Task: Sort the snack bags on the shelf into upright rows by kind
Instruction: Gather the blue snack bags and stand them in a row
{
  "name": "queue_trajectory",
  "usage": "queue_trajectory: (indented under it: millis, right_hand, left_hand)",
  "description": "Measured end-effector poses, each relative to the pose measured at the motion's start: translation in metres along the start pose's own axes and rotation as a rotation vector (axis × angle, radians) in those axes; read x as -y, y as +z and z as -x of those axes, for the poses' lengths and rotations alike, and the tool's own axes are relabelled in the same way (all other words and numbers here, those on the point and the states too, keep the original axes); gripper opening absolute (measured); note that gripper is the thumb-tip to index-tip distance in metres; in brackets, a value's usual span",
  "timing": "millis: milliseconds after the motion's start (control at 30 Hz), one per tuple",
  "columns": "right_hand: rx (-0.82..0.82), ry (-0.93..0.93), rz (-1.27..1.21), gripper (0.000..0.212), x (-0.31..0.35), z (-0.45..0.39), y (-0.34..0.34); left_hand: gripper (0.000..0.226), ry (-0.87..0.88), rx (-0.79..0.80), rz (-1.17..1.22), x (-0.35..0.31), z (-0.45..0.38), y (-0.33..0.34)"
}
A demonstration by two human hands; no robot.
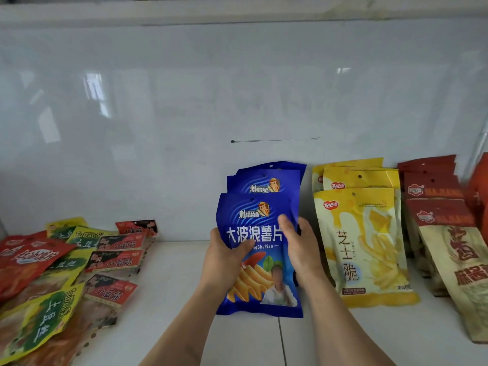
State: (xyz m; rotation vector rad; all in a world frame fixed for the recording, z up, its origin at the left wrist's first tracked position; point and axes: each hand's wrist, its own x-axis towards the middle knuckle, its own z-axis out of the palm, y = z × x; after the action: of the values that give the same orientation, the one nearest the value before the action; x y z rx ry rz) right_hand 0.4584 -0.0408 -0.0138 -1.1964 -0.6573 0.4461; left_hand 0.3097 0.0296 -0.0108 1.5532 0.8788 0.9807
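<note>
White shelf [163,281] under me: my left hand [224,257] and right hand [301,247] both grip the front blue chip bag [260,260] upright by its sides, yellow bags [361,241] just right of my right hand, loose mixed bags [66,273] well left.

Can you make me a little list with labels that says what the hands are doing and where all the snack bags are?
left hand: left hand grips the front blue chip bag, thumb on its face
right hand: right hand grips the same bag's right edge
blue row: more blue bags upright behind it
yellow row: yellow cheese-stick bags upright, right of the blue
red-brown row: red-brown bags further right, leaning
unsorted pile: mixed red, green and black-red bags lying flat at left
surface: white shelf
</note>
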Motion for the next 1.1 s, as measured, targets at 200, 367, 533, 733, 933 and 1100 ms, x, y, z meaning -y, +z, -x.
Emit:
queue_trajectory:
  millis: [200, 367, 533, 733, 933, 1100]
  right_hand:
    - [-0.029, -0.037, 0.112, 0.055, -0.014, -0.008, -0.006]
    - [-0.058, -0.044, 0.135, 0.043, -0.016, -0.011, -0.008]
    - [-0.074, -0.039, 0.138, 0.044, -0.016, -0.013, -0.008]
    - [-0.1, -0.04, 0.21, 0.043, -0.015, -0.02, -0.01]
    - [-0.118, -0.042, 0.278, 0.034, -0.016, -0.025, -0.01]
    - [-0.136, -0.034, 0.373, 0.038, -0.015, -0.028, -0.007]
  left_hand:
    - [0.056, -0.003, 0.032, 0.045, 0.004, 0.0, 0.002]
    - [0.087, 0.01, 0.089, -0.075, 0.021, 0.005, -0.009]
    - [0.049, -0.029, 0.219, -0.068, 0.027, 0.006, -0.009]
    - [0.07, -0.039, 0.203, -0.046, 0.033, -0.003, 0.003]
    - [0.093, -0.023, 0.156, -0.077, 0.041, -0.01, 0.009]
    - [0.089, -0.002, 0.104, -0.146, 0.039, -0.006, 0.013]
